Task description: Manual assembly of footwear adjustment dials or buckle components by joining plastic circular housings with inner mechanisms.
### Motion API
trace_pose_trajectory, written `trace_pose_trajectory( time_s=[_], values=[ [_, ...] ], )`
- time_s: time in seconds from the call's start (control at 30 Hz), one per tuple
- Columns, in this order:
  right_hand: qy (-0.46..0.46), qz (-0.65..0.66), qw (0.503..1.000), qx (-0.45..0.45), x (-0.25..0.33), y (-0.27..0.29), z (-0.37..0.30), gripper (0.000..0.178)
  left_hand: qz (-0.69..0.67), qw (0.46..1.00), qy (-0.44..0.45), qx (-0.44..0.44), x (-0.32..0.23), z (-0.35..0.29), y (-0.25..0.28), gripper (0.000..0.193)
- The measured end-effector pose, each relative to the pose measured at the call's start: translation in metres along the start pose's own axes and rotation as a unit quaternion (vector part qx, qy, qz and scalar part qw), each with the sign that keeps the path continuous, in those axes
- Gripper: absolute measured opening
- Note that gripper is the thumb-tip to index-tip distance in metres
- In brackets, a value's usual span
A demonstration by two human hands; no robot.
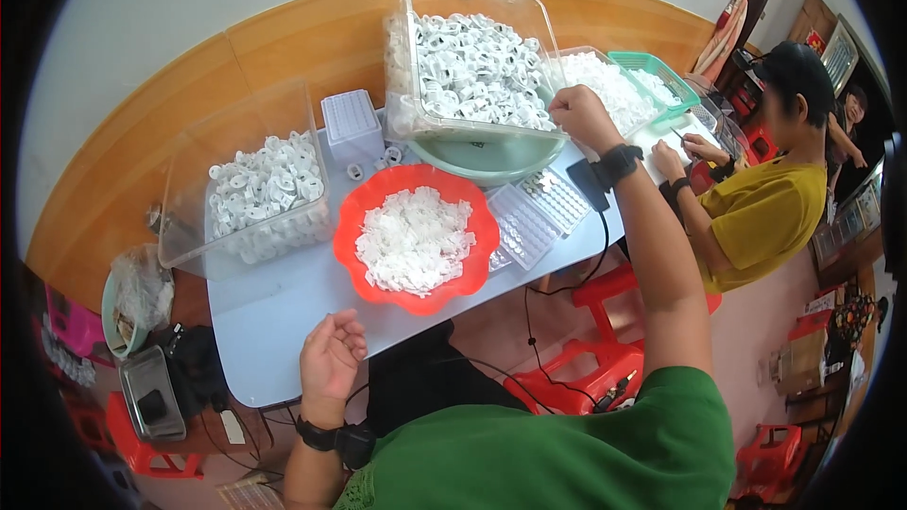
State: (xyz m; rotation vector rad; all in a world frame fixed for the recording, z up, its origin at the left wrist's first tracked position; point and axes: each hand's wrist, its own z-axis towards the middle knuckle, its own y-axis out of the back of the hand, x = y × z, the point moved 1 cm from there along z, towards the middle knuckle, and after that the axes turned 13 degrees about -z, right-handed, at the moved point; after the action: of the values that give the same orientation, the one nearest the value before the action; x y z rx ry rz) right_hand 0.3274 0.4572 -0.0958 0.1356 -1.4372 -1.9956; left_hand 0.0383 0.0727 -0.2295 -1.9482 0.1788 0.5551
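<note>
Green shirt (pixel 557 444) nearest; left hand (pixel 333 354) loosely open. Far centre, the right hand (pixel 584 118) curls, grip unclear, at a clear bin's (pixel 413 118) right corner; inside, heaped white parts (pixel 477 66) show dark openings.

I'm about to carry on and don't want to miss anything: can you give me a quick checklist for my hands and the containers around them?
1. Left hand free: ok; fingers loosely curled, and nothing shows in it.
2. Right hand free: cannot tell; its fingers are bent in at the right side of the large clear bin, hiding any contents.
3. Large clear bin stocked: ok; white parts are heaped in it.
4. Red bowl upright and stocked: ok; small whitish pieces are piled inside.
5. Stray parts put away: not ok; a few loose parts lie beside the white box.
</note>
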Motion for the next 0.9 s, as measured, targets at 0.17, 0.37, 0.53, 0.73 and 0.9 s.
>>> trace_pose_trajectory(
  time_s=[0.17, 0.37, 0.53, 0.73, 0.9],
  values=[
    [0.000, -0.065, 0.997, 0.052, 0.007, -0.014, 0.024, 0.011, -0.009, 0.999, 0.005, -0.037, 0.005, 0.003, 0.014, 0.032],
    [0.081, -0.073, 0.992, 0.056, 0.061, 0.000, 0.023, 0.014, 0.004, 0.999, -0.034, -0.009, 0.007, -0.001, 0.007, 0.029],
    [0.067, -0.187, 0.966, 0.163, 0.041, -0.020, 0.040, 0.020, 0.021, 0.999, -0.039, 0.006, 0.012, -0.001, 0.009, 0.027],
    [0.087, -0.137, 0.978, 0.131, 0.041, -0.019, 0.038, 0.019, 0.038, 0.997, -0.041, 0.049, 0.013, -0.006, 0.012, 0.026],
    [0.033, 0.161, 0.985, 0.051, 0.045, -0.005, 0.020, 0.016, 0.055, 0.997, -0.051, 0.027, 0.014, -0.010, 0.009, 0.026]
  ],
)
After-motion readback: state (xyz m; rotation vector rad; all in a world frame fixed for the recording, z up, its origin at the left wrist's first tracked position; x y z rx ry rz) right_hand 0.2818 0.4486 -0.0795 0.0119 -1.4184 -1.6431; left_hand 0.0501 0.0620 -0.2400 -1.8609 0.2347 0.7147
